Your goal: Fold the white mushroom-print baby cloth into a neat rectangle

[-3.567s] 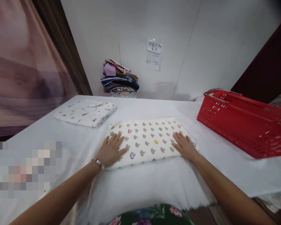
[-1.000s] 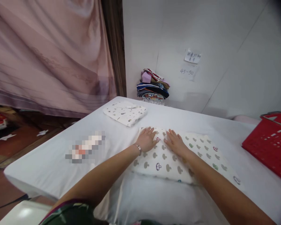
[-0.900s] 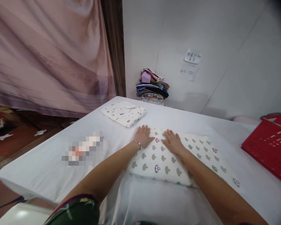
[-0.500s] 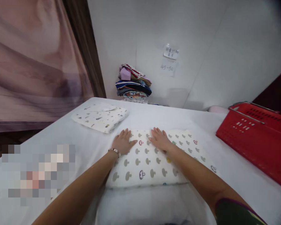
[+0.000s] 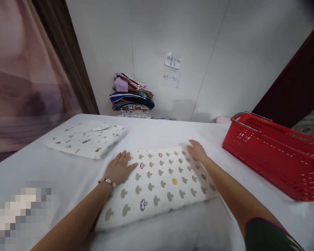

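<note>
A white cloth printed with grey and a few coloured mushrooms lies folded in front of me on the white-covered table. My left hand rests flat on its left edge, fingers spread and thumb pointing inward. At the far right corner, my right hand has its fingers bent round the cloth's edge; the fingertips are partly hidden. A shaded strip shows along that right side, beside my forearm. To the left sits another folded white cloth with small dark and grey prints, apart from my hands.
A red perforated basket with a metal handle stands on the right. Stacked folded fabrics rise against the wall behind the table. Handwritten paper notes hang on the wall, and a pinkish curtain hangs at left.
My right hand has moved from the cloth's middle to its far right corner. My left hand stays on the left edge. The view has turned right, showing more of the basket.
</note>
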Available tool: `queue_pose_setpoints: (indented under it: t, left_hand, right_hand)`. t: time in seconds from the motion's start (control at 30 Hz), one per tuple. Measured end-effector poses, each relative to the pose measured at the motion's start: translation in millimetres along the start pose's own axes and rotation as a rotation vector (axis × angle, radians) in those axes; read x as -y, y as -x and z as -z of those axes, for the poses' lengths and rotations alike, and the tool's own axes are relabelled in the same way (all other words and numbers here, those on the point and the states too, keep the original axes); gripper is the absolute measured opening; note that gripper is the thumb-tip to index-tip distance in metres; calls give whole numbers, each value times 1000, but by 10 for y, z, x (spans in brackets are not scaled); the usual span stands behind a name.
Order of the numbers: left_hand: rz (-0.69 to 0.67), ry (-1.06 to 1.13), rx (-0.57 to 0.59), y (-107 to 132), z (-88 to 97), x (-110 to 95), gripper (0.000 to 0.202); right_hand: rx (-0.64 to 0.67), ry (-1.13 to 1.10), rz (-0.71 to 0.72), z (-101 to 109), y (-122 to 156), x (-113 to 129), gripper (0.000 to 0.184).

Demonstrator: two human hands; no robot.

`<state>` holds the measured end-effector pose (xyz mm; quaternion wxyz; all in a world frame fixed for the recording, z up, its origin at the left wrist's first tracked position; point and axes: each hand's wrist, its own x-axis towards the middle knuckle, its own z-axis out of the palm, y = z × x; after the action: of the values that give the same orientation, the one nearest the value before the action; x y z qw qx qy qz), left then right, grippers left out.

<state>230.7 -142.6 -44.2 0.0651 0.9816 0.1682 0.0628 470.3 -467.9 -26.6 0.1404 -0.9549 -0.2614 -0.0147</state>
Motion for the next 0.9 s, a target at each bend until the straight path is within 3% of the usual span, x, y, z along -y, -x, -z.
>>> queue_pose_setpoints:
  t: [0.1,0.23,0.4,0.7,0.9]
  left_hand:
    - [1,-1,-12,-5,-10,5,76]
    - [16,3,8,-13,-10,9,77]
    - [38,-6,47,-12,1,7,79]
    - [4,-29,3,-23,-93,80,78]
    - [22,-8,43,-27,-85,72,79]
  right_hand:
    - [-49,-30,-175,77,15,-284,48]
    - [-63,-92,-288,39,17,-374,34]
    - [-100,-135,-345,-51,-45,-397,22]
    - [-127,-134,-424,-146,-107,-446,20]
    - [-103,-96,-460,-150,-116,-422,21]
